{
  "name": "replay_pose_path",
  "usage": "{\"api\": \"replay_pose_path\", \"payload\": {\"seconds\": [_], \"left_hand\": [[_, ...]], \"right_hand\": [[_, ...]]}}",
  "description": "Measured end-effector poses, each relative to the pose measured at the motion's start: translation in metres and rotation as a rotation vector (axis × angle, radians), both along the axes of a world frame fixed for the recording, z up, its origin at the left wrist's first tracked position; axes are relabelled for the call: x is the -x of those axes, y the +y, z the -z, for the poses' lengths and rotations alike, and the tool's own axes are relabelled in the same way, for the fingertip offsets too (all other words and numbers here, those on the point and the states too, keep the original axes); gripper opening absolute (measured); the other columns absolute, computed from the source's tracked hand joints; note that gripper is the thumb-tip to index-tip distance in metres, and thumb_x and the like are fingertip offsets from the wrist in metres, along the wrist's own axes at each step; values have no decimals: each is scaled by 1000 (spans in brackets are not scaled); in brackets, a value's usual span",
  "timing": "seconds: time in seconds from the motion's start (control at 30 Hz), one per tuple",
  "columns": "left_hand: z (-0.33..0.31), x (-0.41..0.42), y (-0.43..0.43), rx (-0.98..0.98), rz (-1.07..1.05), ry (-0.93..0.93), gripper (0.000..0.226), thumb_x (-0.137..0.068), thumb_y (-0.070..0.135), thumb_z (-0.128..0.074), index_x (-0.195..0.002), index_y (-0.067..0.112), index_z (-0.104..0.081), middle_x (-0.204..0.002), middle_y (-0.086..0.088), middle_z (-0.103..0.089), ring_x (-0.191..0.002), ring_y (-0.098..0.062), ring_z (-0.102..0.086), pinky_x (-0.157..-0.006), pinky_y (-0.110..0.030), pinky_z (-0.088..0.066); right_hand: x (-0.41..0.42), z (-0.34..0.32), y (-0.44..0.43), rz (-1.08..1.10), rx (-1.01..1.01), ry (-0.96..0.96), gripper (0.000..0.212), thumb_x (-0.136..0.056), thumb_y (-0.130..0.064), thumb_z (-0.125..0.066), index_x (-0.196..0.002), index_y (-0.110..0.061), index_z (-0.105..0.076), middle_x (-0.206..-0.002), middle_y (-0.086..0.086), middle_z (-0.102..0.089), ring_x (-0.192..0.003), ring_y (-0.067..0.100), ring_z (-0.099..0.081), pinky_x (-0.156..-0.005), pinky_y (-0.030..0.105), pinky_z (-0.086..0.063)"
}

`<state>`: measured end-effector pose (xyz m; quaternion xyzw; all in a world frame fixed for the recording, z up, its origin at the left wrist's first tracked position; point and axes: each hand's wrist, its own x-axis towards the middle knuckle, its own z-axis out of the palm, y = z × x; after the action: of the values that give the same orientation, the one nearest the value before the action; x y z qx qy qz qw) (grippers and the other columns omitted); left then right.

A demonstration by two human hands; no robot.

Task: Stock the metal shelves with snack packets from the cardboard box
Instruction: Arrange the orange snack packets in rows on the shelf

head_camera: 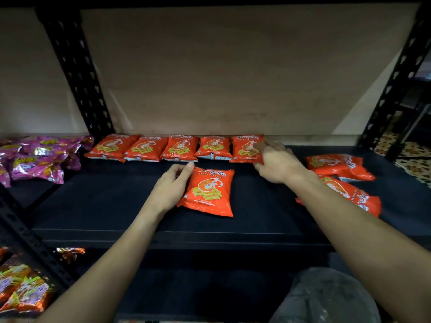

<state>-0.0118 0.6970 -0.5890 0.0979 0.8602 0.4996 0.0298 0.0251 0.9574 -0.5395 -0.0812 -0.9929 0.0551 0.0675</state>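
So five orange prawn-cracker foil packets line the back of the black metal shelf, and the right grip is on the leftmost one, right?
Not the leftmost: the head view shows the right grip on the rightmost orange prawn-cracker foil packet of that back row on the black metal shelf.

Back-row packets (179, 148), front packet (208, 192) and right-side packets (338, 166): all orange-red, with a white-and-orange prawn graphic, yellow sticks and white lettering. Shelf (116, 201) is matte black. Uprights (77, 73) are black with a repeating slot pattern. Back board (233, 66) is plain tan. Pink packets (37, 159) are glossy magenta with yellow lettering. Lower packets (21, 290) are orange with purple and yellow-green print. Floor tiles (412, 159) are pale with an orange floral pattern. Fabric (326, 297) is grey and speckled.
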Motion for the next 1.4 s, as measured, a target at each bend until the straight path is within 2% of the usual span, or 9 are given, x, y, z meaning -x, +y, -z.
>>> {"api": "replay_pose_path", "payload": {"seconds": [0.1, 0.2, 0.27, 0.37, 0.53, 0.67, 0.8, 0.93, 1.4], "left_hand": [[-5, -6, -2, -150, -37, 106, 47, -96, 57, -45, -124, 22, -58, -116, 7, -63, -112, -11, -58, -87, -22, -41], [-4, -17, -6, -227, -44, 323, 21, -96, 39, -57, -113, 26, -63, -113, 13, -65, -110, -5, -59, -90, -22, -45], [-2, -27, -8, -163, -8, 452, 16, -96, 33, -61, -111, 29, -64, -115, 16, -64, -112, -1, -57, -96, -27, -44], [2, -39, -6, 63, 85, 628, 19, -92, 42, -58, -108, 34, -63, -119, 22, -58, -116, -4, -50, -101, -33, -37], [3, -58, 16, 343, 179, 698, 32, -89, 58, -45, -105, 37, -62, -115, 22, -57, -110, -5, -48, -98, -30, -22], [3, -73, 37, 378, 204, 718, 35, -89, 57, -43, -108, 36, -62, -115, 23, -57, -111, -5, -47, -94, -25, -18], [5, -86, 59, 388, 250, 731, 32, -90, 55, -46, -112, 37, -62, -118, 24, -57, -113, -3, -47, -96, -24, -18], [2, -95, 83, 393, 319, 744, 33, -91, 57, -45, -114, 38, -60, -120, 25, -55, -113, -1, -46, -101, -27, -19], [-6, -94, 191, 536, 424, 844, 37, -99, 46, -45, -127, 26, -59, -126, 10, -60, -112, -14, -54, -101, -33, -35]], "right_hand": [[-24, -15, 3, 17, -7, 50, 39, -98, -37, -52, -132, -17, -55, -136, 14, -55, -132, 34, -43, -109, 45, -34], [-58, -23, 13, 18, 7, 101, 40, -97, -40, -56, -132, -21, -58, -133, 9, -58, -129, 31, -47, -107, 44, -34], [-81, -23, 20, 26, 21, 132, 38, -97, -39, -56, -131, -22, -59, -134, 7, -55, -128, 30, -46, -106, 43, -35], [-107, -14, 34, 56, 11, 171, 29, -96, -35, -57, -120, -22, -66, -128, 5, -59, -120, 29, -51, -102, 42, -39], [-135, -4, 64, 156, 65, 255, 17, -95, -30, -57, -102, -23, -71, -115, 5, -64, -115, 30, -54, -98, 44, -39], [-134, -3, 88, 208, 157, 279, 30, -98, -38, -53, -118, -21, -68, -130, 9, -60, -124, 32, -50, -104, 50, -41], [-122, 4, 96, 237, 159, 155, 52, -101, -53, -39, -144, -25, -48, -155, 10, -37, -142, 33, -32, -113, 50, -29], [-111, 8, 107, 223, 121, 30, 63, -99, -63, -31, -151, -28, -38, -162, 12, -25, -148, 32, -23, -120, 49, -21], [-131, 4, 176, 369, 90, -25, 63, -97, -65, -35, -144, -26, -48, -147, 11, -50, -136, 33, -44, -112, 49, -34]]}}
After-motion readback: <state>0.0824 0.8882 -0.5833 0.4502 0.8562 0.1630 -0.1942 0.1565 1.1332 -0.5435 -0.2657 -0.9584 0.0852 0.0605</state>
